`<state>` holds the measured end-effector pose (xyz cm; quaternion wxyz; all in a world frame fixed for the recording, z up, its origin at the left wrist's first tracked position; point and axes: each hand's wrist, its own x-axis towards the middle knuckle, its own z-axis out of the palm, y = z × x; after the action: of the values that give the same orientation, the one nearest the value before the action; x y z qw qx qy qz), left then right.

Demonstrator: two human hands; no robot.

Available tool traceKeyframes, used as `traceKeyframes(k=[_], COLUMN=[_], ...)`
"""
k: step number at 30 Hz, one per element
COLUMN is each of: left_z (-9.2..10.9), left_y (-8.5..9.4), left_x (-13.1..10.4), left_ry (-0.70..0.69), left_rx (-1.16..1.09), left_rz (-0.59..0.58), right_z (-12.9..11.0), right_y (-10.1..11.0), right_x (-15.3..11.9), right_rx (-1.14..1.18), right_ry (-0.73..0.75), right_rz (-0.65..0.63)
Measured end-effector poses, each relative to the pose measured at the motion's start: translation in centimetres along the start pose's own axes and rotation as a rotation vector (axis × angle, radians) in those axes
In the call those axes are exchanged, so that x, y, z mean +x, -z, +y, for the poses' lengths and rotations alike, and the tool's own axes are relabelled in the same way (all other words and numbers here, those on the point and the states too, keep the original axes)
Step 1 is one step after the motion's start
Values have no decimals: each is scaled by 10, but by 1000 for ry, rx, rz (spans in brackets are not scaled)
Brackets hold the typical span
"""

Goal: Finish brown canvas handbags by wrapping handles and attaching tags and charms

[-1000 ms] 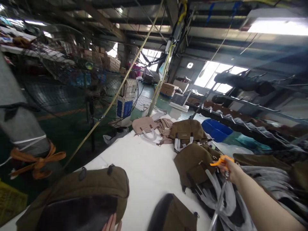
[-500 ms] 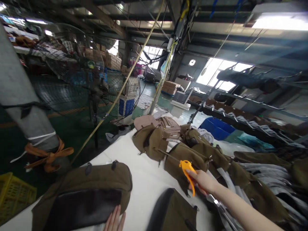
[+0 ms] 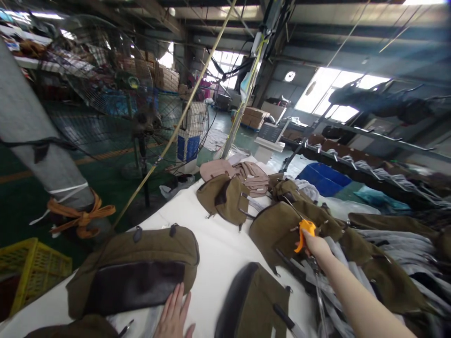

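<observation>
My left hand (image 3: 174, 312) lies with its fingers spread at the lower edge of an olive bag with a dark front panel (image 3: 136, 287), at the left of the white table (image 3: 207, 253). My right hand (image 3: 314, 246) is wrapped round an orange air gun (image 3: 306, 230) with a long thin nozzle, held above a pile of olive bags (image 3: 278, 225) on the right. A hose runs down from the gun. Between my hands, nearer to me, another olive bag with a dark side (image 3: 259, 300) rests on the table.
Pinkish bags (image 3: 252, 177) lie at the table's far end. A large fan (image 3: 141, 119) and a pillar with an orange tie (image 3: 79, 216) stand at the left, above a yellow crate (image 3: 30, 270). A slanting pole crosses the view. A metal rack (image 3: 369, 164) is at the right.
My right hand has moved right and slightly up with the orange air gun. My left hand shows more fully, still by the bag. The view has shifted, revealing part of another olive bag at the bottom left.
</observation>
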<state>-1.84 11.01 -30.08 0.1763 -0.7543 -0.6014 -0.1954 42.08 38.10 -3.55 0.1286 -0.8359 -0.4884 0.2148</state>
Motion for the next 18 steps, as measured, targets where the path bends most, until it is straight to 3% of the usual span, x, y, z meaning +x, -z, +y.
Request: traceKeyframes(k=[3,6,12,18], left_z=[0,-1,0,-1], left_y=[6,12,19,17], left_x=[3,6,7,7], left_ry=[-5,-8,-2,-3], left_rx=[1,19,47,74], left_rz=[13,-7,-49,-40], right_z=[24,20,-26,-58], right_y=[15,16,-20,-61], right_x=[-3,-17,-53,-42], right_rx=[-98,-150,-165,-241], right_ry=[-76,8,235,115], right_rz=[44,85,4,-198])
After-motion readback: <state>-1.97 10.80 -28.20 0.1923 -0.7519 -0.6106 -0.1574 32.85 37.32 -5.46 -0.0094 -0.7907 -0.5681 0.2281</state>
